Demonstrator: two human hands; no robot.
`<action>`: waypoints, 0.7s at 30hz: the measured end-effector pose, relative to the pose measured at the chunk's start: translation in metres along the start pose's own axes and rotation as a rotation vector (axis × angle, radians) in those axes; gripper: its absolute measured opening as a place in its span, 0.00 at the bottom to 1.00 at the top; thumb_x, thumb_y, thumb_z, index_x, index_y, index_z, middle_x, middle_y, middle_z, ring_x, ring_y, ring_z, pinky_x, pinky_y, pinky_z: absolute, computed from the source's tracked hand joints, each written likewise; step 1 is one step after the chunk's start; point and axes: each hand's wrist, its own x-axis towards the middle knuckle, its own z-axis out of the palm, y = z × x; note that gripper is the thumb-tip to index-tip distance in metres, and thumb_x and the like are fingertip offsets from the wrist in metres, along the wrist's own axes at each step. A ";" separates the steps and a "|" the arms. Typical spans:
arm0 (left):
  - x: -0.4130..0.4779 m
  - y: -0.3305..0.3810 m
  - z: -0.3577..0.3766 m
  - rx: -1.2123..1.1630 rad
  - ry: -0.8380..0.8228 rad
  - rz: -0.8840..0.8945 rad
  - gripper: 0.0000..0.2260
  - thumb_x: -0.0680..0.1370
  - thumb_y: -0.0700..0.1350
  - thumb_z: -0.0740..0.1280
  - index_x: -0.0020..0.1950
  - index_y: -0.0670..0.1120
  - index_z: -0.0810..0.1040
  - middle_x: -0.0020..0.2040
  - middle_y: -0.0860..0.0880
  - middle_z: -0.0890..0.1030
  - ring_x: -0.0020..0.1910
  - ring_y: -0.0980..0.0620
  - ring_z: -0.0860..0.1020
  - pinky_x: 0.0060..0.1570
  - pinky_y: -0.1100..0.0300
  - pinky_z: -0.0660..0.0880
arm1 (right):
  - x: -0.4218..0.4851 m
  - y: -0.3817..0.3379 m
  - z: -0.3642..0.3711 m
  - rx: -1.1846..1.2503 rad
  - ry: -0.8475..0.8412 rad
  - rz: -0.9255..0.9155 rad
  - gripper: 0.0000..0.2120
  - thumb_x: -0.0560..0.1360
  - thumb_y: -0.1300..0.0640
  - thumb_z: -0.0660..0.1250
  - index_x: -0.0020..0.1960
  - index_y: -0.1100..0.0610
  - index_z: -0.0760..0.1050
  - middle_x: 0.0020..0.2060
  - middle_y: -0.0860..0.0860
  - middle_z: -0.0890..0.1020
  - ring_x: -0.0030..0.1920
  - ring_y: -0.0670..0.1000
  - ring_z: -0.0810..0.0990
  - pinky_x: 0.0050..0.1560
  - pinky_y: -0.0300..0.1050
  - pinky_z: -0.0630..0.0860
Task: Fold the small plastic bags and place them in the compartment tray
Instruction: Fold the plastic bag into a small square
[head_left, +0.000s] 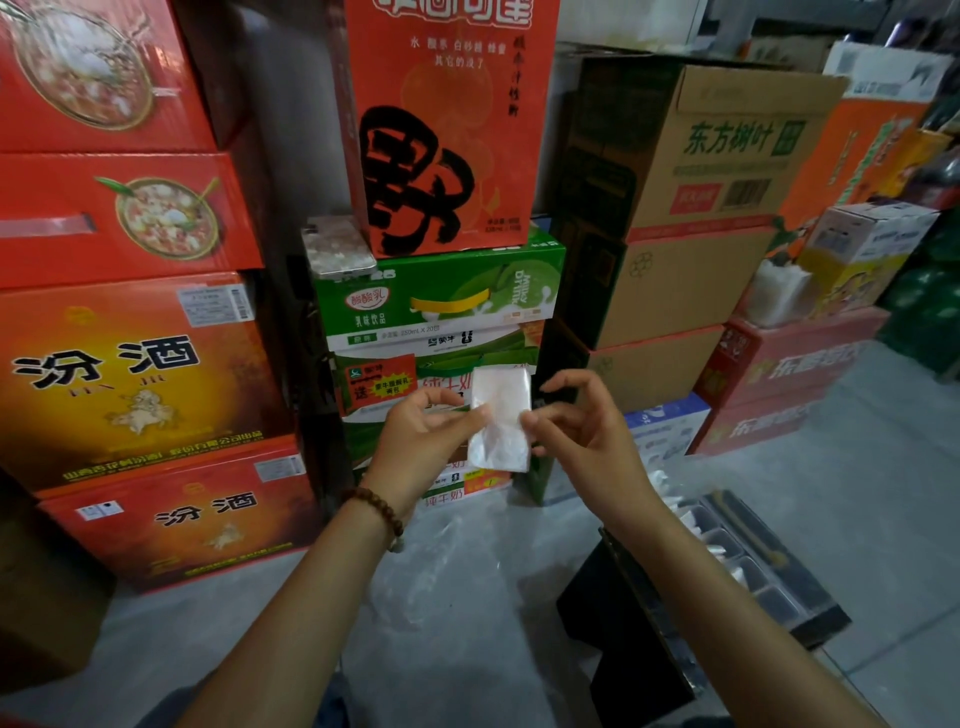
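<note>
It looked like a stockroom or the back of a drinks shop. Sealed cartons stood in columns straight on a bare concrete floor (467, 597): red liquor cartons (145, 374) at the left, green milk-drink cartons (441, 301) in the middle under a tall orange carton (447, 130), and brown cardboard boxes (701, 156) at the right, all printed with brand names.

The compartment tray (802, 597) is partly hidden behind the right forearm (727, 608), its contents blurred.
</note>
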 end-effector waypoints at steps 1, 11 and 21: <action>0.000 0.000 0.000 -0.005 0.009 0.005 0.10 0.74 0.39 0.71 0.51 0.43 0.72 0.42 0.46 0.84 0.38 0.51 0.82 0.33 0.66 0.78 | 0.000 -0.001 0.000 -0.017 -0.016 -0.026 0.09 0.75 0.68 0.67 0.52 0.60 0.71 0.34 0.51 0.82 0.38 0.46 0.82 0.40 0.36 0.77; -0.006 0.004 -0.006 0.230 -0.106 0.318 0.14 0.72 0.39 0.73 0.54 0.53 0.78 0.42 0.51 0.84 0.42 0.57 0.83 0.41 0.69 0.77 | -0.002 -0.003 -0.003 -0.109 0.018 -0.069 0.07 0.70 0.64 0.73 0.46 0.55 0.81 0.37 0.46 0.86 0.41 0.44 0.85 0.42 0.34 0.79; -0.007 0.000 -0.009 0.519 -0.075 0.466 0.13 0.72 0.39 0.73 0.42 0.59 0.78 0.41 0.58 0.81 0.42 0.62 0.79 0.42 0.71 0.76 | -0.002 0.000 -0.004 -0.239 -0.008 -0.059 0.05 0.71 0.63 0.74 0.46 0.56 0.83 0.38 0.45 0.86 0.41 0.44 0.85 0.43 0.34 0.79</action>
